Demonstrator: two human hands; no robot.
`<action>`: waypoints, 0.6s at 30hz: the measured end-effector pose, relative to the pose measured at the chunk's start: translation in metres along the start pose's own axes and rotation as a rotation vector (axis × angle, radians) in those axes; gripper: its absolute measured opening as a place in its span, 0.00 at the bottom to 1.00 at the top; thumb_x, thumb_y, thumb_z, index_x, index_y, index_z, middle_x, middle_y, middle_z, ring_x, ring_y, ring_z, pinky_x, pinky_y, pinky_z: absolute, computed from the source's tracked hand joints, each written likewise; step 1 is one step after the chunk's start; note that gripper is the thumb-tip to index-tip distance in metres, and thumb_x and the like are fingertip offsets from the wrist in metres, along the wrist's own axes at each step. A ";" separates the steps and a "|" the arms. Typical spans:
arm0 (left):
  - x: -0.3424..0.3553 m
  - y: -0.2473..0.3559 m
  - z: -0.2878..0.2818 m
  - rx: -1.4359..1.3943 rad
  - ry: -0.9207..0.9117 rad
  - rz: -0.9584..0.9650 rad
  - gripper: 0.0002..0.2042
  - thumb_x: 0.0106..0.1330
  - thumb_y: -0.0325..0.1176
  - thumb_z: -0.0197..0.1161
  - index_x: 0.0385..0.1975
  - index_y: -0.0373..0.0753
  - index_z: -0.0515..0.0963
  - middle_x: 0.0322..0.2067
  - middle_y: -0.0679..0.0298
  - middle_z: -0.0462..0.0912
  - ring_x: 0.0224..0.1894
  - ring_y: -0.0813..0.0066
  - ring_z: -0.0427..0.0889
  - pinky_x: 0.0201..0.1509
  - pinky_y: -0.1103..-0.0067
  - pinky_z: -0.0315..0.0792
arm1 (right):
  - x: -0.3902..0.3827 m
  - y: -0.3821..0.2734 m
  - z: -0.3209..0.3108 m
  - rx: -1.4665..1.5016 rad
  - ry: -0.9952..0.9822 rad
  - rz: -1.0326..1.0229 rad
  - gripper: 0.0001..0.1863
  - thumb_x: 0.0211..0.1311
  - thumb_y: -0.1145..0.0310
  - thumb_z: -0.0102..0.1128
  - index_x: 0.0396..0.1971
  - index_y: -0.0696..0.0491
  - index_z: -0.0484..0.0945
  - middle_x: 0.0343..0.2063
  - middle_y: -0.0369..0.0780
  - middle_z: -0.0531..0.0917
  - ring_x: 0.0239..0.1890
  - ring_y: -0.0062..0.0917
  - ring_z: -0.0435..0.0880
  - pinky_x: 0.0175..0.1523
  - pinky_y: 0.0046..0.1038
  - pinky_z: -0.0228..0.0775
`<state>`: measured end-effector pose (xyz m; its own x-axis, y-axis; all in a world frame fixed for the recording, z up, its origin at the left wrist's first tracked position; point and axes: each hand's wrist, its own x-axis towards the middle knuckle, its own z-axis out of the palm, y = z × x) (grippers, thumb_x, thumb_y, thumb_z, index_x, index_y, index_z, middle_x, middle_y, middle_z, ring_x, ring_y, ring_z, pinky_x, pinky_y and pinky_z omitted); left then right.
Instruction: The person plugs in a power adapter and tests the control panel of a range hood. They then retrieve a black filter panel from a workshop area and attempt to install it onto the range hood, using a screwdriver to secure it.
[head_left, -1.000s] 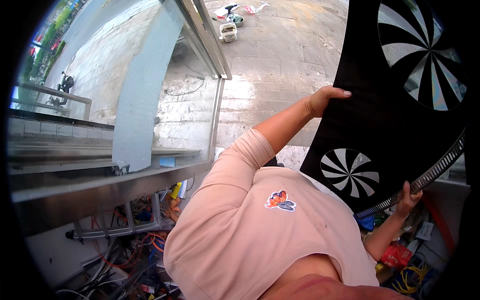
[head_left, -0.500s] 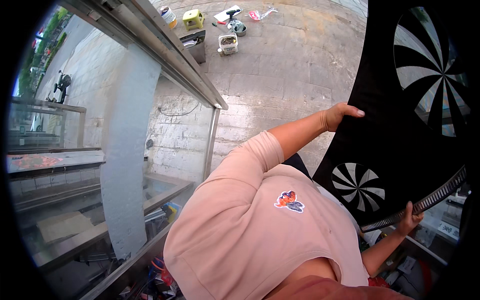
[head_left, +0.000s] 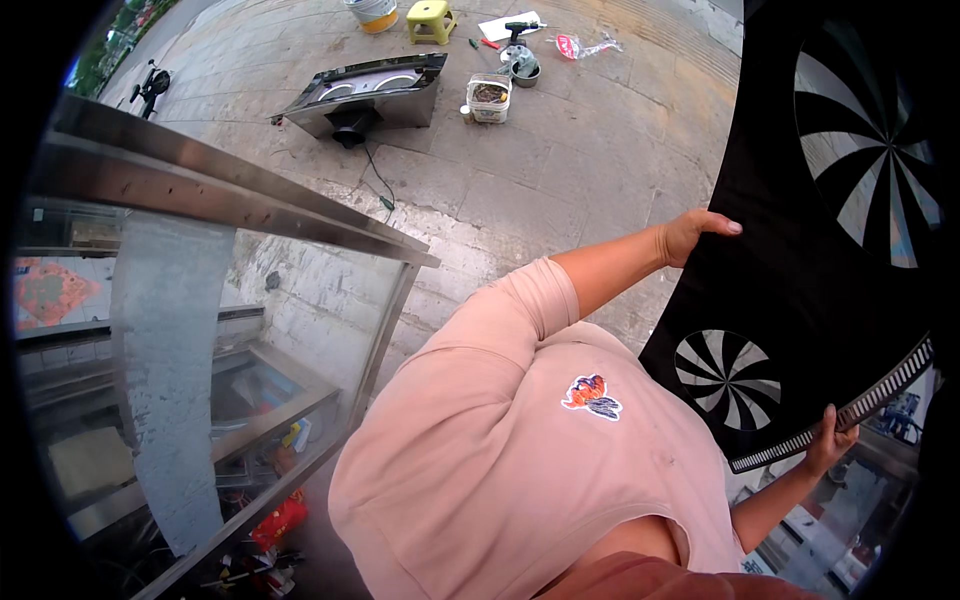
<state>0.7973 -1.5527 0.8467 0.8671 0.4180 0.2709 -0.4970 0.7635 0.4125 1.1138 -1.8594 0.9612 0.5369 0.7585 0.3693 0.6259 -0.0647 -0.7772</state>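
Note:
A large black panel (head_left: 765,290) with see-through pinwheel patterns fills the right side of the view, standing tilted. A slotted metal strip (head_left: 882,396) runs along its lower edge. My left hand (head_left: 700,236) is closed on the panel's left edge, thumb lying on the face toward me. Lower down, my right hand (head_left: 830,446) grips the edge at the slotted strip, with its fingers partly hidden. The panel's far right side fades into the dark rim of the picture.
On the left stands a glass case with a metal frame (head_left: 240,205). Out on the paving lie a metal appliance body (head_left: 415,108) with a cord, a yellow stool (head_left: 430,22), a bucket (head_left: 373,15), a white tub (head_left: 489,101) and a power drill (head_left: 517,30).
My view has shifted, so the appliance body shows more fully and the glass case sits lower left. Both hands keep their hold on the panel.

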 end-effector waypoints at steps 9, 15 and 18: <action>0.170 0.203 -0.244 0.018 -0.005 0.097 0.27 0.57 0.32 0.57 0.58 0.29 0.68 0.54 0.51 0.77 0.54 0.61 0.78 0.62 0.68 0.70 | 0.300 0.104 0.246 0.054 -0.059 -0.140 0.08 0.57 0.76 0.64 0.25 0.57 0.72 0.21 0.29 0.71 0.22 0.12 0.64 0.27 0.18 0.52; 0.297 0.312 -0.421 0.044 -0.015 0.161 0.25 0.58 0.31 0.56 0.58 0.30 0.68 0.53 0.52 0.77 0.54 0.62 0.79 0.61 0.68 0.71 | 0.501 0.202 0.373 0.067 -0.187 -0.120 0.07 0.58 0.75 0.63 0.34 0.58 0.76 0.25 0.31 0.75 0.24 0.13 0.69 0.30 0.17 0.58; 0.371 0.415 -0.511 0.200 0.064 0.429 0.25 0.58 0.30 0.56 0.58 0.30 0.69 0.52 0.52 0.78 0.53 0.62 0.79 0.61 0.68 0.71 | 0.628 0.221 0.503 0.211 -0.155 -0.252 0.08 0.58 0.75 0.63 0.37 0.58 0.76 0.26 0.31 0.75 0.25 0.13 0.69 0.30 0.16 0.58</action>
<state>0.9303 -0.8292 0.6738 0.5794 0.7093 0.4015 -0.8020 0.4084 0.4359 1.3046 -1.0717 0.7650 0.2787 0.8240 0.4933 0.5885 0.2594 -0.7658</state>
